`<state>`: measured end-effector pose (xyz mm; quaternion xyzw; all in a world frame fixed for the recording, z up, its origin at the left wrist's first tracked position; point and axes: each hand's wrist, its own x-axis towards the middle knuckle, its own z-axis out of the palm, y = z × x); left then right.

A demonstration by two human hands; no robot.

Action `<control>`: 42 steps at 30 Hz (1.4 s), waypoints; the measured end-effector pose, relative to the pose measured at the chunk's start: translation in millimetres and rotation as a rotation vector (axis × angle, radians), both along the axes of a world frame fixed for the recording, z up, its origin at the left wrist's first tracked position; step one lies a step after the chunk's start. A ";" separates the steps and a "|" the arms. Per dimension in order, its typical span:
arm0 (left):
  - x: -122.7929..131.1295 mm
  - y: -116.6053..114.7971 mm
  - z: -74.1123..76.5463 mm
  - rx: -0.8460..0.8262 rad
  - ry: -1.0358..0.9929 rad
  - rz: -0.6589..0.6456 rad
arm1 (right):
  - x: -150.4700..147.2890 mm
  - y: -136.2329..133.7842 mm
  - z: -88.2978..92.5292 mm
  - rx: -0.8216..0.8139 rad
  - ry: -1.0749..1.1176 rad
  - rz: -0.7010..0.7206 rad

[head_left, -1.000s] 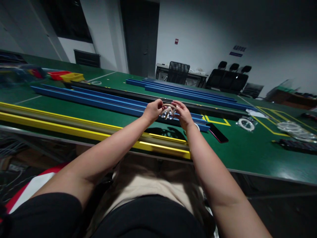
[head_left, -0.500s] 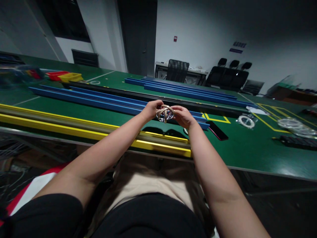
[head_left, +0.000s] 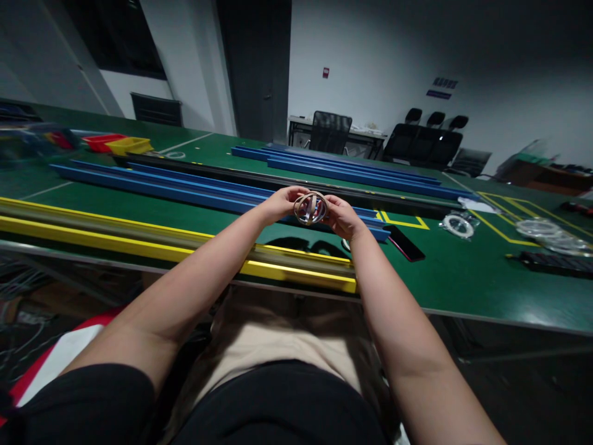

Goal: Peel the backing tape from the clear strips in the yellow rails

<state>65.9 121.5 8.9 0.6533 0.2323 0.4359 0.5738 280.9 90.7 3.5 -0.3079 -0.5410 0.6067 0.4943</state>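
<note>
Above the green table, both hands hold a set of crossed rings [head_left: 314, 201] that forms an open, globe-like shape. Its bands look pale and shiny, and dark gaps show between them. On the left side, the fingers of my left hand [head_left: 283, 203] are closed on the rim. My right hand [head_left: 341, 216] grips the opposite side, thumb and fingers pinched at the edge. Parts of the fingertips are hidden behind the rings. Below the hands lies a yellow rail [head_left: 296, 274] along the table's near edge; a blue channel [head_left: 185, 193] passes behind them.
A phone [head_left: 406, 243] lies right of my right hand. Farther right are a bagged white coil [head_left: 458, 226] and a black power strip [head_left: 556, 263]. Red [head_left: 104, 143] and yellow bins [head_left: 130, 146] stand at the left. More blue channels [head_left: 352, 173] lie behind a long black rail [head_left: 259, 180].
The crossed rings have turned in my hands and now show a rounder outline with an upright band in the middle. Both hands stay at nearly the same place; the view shifts slightly.
</note>
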 end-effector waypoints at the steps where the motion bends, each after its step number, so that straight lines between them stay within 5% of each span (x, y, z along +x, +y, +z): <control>1: -0.3 -0.7 0.3 -0.028 -0.007 -0.002 | 0.2 0.9 -0.5 -0.003 0.007 -0.012; 12: -1.0 -8.5 3.2 -0.177 -0.057 -0.062 | 3.6 10.3 -6.9 -0.039 -0.004 -0.113; 17: 1.9 -5.6 0.5 -0.127 -0.054 0.033 | 2.5 12.4 -4.6 0.133 -0.043 -0.322; 25: 4.9 -1.2 -3.4 -0.015 0.013 0.140 | -4.3 21.1 -7.7 0.520 -0.313 -0.417; 31: 5.3 0.3 -4.9 -0.010 0.004 0.148 | -9.0 21.2 -7.8 0.468 -0.316 -0.333; 42: 12.0 0.2 -7.6 0.100 -0.054 0.220 | -15.0 25.2 -7.7 0.789 -0.503 -0.484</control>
